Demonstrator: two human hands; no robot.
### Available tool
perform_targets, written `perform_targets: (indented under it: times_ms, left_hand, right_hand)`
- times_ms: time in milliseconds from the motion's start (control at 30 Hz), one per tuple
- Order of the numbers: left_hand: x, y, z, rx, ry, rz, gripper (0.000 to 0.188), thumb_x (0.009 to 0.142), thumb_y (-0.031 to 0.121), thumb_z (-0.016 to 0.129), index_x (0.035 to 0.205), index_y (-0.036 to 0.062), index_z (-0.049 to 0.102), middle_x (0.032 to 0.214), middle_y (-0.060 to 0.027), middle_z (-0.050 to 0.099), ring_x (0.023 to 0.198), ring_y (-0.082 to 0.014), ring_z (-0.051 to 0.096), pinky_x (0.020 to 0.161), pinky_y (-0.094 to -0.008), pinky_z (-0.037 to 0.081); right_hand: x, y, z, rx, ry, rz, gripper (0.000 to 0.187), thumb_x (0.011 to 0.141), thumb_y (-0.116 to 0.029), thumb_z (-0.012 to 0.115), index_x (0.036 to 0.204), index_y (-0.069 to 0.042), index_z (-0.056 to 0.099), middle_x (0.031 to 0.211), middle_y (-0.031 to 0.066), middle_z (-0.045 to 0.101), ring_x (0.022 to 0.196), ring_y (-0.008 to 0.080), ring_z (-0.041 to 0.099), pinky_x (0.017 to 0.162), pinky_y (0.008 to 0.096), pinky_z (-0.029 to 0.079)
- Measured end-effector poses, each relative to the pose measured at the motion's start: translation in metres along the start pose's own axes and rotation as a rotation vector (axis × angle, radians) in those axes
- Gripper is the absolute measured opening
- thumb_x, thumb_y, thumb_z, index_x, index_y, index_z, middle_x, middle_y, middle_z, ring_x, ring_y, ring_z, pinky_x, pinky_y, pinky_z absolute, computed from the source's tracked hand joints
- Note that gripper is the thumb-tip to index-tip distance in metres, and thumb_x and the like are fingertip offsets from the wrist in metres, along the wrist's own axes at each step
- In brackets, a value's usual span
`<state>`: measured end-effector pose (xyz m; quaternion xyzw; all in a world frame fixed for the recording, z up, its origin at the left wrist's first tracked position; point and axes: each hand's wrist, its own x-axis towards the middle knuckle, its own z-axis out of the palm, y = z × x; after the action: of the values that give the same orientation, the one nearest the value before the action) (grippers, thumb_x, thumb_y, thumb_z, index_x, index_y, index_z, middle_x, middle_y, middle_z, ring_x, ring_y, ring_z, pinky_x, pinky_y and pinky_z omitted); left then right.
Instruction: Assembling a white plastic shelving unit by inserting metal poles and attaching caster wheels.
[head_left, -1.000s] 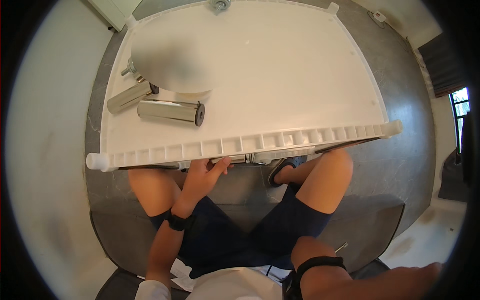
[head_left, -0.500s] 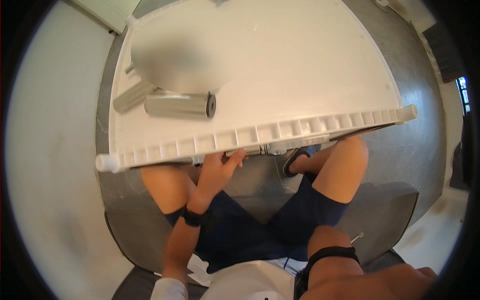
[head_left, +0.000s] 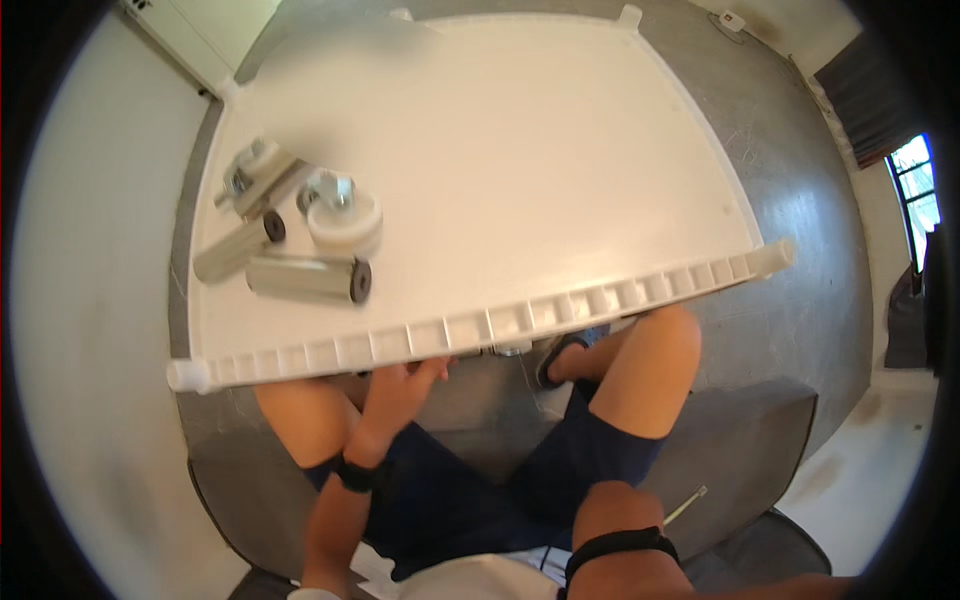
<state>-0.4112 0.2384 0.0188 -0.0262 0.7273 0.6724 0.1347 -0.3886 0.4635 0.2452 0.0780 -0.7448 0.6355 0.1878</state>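
A large white plastic panel (head_left: 560, 180) with a ribbed near edge rests across my thighs. Below that edge is my left hand (head_left: 398, 395), its fingers curled up close to the rim. What they grip, if anything, is hidden by the panel. Just right of its fingertips a bit of metal fitting (head_left: 512, 349) shows beneath the edge. My right hand (head_left: 615, 503) is low, near my lap, back upward, fingers out of sight. On the panel's left lie silver tubes with dark end caps (head_left: 310, 278) and a white wheel with a metal fitting (head_left: 345, 218).
Beside my right hand a thin pale rod (head_left: 686, 504) lies on the grey seat (head_left: 750, 430). My knees support the panel, and a shoe (head_left: 562, 352) shows below it. Walls stand on both sides. A blurred patch covers the panel's far left.
The view has shifted, so the panel sits lower and further left. The wheels at left have come into clear sight. My right hand has drawn slightly lower; my left stays at the edge.
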Motion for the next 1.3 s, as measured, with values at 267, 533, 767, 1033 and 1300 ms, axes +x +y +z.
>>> perform_targets:
  times_ms: [267, 533, 767, 1033, 1300]
  left_hand:
    - [0.0, 0.002, 0.0, -0.015, -0.015, -0.012, 0.023, 0.1, 0.018, 0.063, 0.103, -0.0039, 0.067, 0.083, -0.0058, 0.067, 0.071, -0.0102, 0.06, 0.069, -0.0256, 0.05]
    - [0.004, 0.001, 0.001, 0.024, -0.024, -0.002, 0.019, 0.099, 0.015, 0.063, 0.105, -0.003, 0.066, 0.083, -0.0054, 0.068, 0.074, -0.0108, 0.061, 0.069, -0.0259, 0.05]
    - [-0.001, -0.007, -0.004, 0.069, -0.022, 0.015, 0.023, 0.099, 0.015, 0.063, 0.112, -0.0042, 0.069, 0.086, -0.0063, 0.069, 0.07, -0.0097, 0.06, 0.071, -0.0253, 0.051]
    - [0.0, -0.001, -0.001, 0.011, -0.023, 0.009, 0.016, 0.097, 0.012, 0.064, 0.102, -0.0028, 0.066, 0.087, -0.0073, 0.07, 0.073, -0.0112, 0.062, 0.069, -0.0266, 0.05]
    - [-0.008, -0.006, -0.007, 0.082, -0.04, -0.004, 0.024, 0.099, 0.014, 0.063, 0.113, -0.0043, 0.068, 0.086, -0.006, 0.067, 0.07, -0.0088, 0.06, 0.064, -0.0239, 0.05]
  right_hand:
    - [-0.004, 0.005, -0.008, -0.054, -0.03, 0.02, 0.006, 0.086, -0.006, 0.064, 0.091, -0.004, 0.066, 0.08, 0.0088, 0.06, 0.055, 0.0235, 0.055, 0.055, 0.0384, 0.047]
    - [-0.002, 0.007, -0.006, -0.092, -0.06, 0.012, 0.006, 0.087, -0.005, 0.063, 0.091, -0.004, 0.066, 0.08, 0.009, 0.06, 0.054, 0.0233, 0.055, 0.055, 0.0379, 0.047]
    - [-0.003, 0.004, -0.001, -0.137, -0.031, 0.014, 0.006, 0.087, -0.005, 0.063, 0.092, -0.004, 0.066, 0.08, 0.0091, 0.06, 0.054, 0.0232, 0.055, 0.054, 0.0375, 0.047]
    - [-0.007, 0.005, -0.004, -0.188, -0.07, 0.016, 0.006, 0.088, -0.004, 0.063, 0.093, -0.004, 0.066, 0.081, 0.0093, 0.06, 0.053, 0.023, 0.055, 0.054, 0.037, 0.047]
    - [-0.013, -0.001, 0.002, -0.201, -0.086, 0.04, 0.006, 0.088, -0.003, 0.063, 0.093, -0.004, 0.065, 0.081, 0.0095, 0.06, 0.053, 0.0228, 0.055, 0.054, 0.0365, 0.047]
